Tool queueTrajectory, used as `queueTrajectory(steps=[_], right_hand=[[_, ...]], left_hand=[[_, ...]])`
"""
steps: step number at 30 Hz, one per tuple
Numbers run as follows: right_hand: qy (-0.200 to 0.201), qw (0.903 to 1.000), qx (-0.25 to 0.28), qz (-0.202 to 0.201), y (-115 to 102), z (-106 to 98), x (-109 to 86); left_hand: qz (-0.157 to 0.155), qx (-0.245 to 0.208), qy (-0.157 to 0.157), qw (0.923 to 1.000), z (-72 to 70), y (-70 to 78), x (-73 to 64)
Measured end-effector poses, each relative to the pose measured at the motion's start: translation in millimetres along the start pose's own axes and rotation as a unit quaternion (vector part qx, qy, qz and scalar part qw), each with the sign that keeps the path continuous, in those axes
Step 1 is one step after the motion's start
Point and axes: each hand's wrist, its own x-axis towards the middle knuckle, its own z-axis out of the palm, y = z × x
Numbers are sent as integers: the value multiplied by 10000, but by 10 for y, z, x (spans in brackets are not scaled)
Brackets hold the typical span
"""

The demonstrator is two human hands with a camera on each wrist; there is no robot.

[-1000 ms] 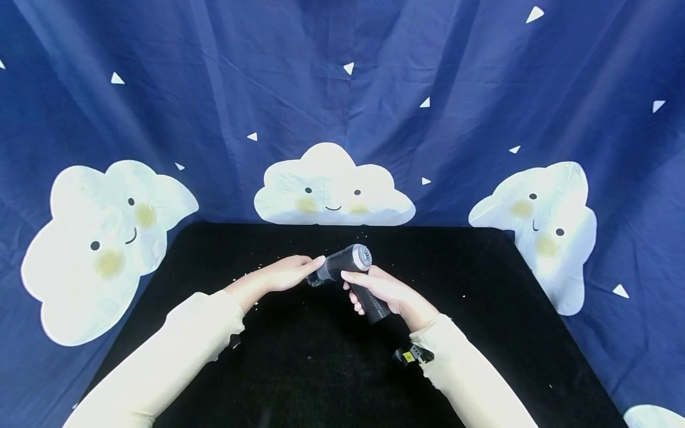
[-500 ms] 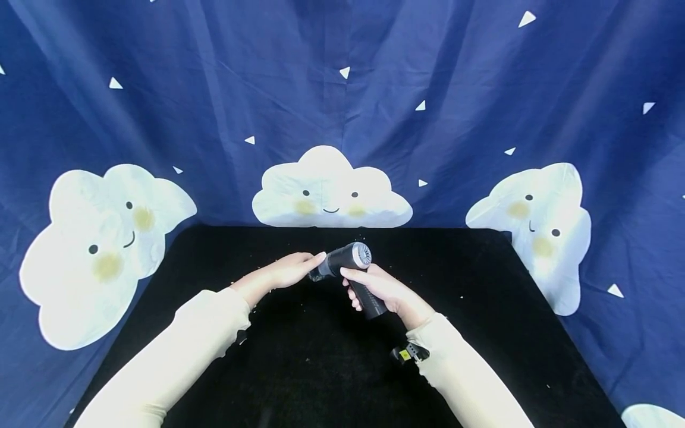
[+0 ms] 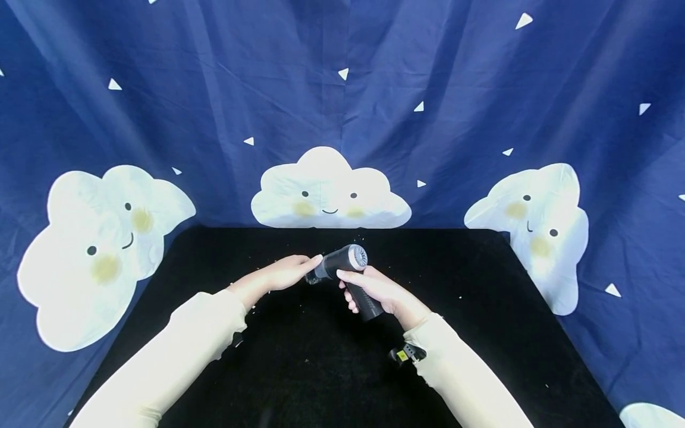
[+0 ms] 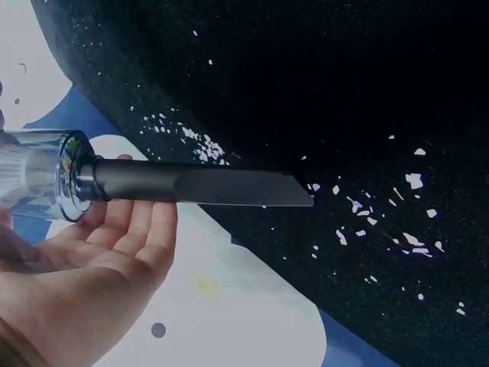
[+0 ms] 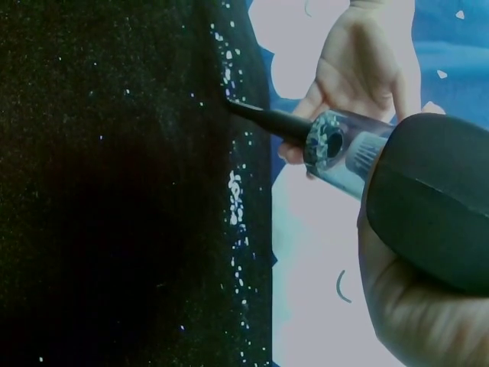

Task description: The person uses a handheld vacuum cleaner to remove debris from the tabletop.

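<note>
My right hand (image 3: 382,289) grips the handle of a black handheld vacuum cleaner (image 3: 338,260), its round vented end turned toward me. My left hand (image 3: 283,272) holds the front part, thumb along the top and fingers behind the nozzle. From the clear dust cup (image 5: 348,174) extends a flat black crevice nozzle (image 4: 214,183) with a slanted tip. Pale bits (image 5: 325,138) show inside the cup near the nozzle. The tip points at white scraps (image 4: 412,181) scattered on the black cloth, close to them in the left wrist view.
A black-covered table (image 3: 310,374) spreads under both arms. Another patch of white scraps (image 4: 202,145) lies near its edge. Behind the table hangs a blue curtain (image 3: 299,101) with white clouds and small triangles. A dark wrist device (image 3: 407,354) sits on the right wrist.
The head view has shifted slightly. My left forearm has edged a little to the right since a second ago; both hands keep their hold on the vacuum cleaner.
</note>
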Motion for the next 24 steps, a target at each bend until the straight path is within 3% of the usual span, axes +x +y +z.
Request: queueTrajectory(steps=[24], right_hand=[[-235,9996,142,42,8,107,30]], left_hand=[[-128,89,156,9998,34,-139,-114]])
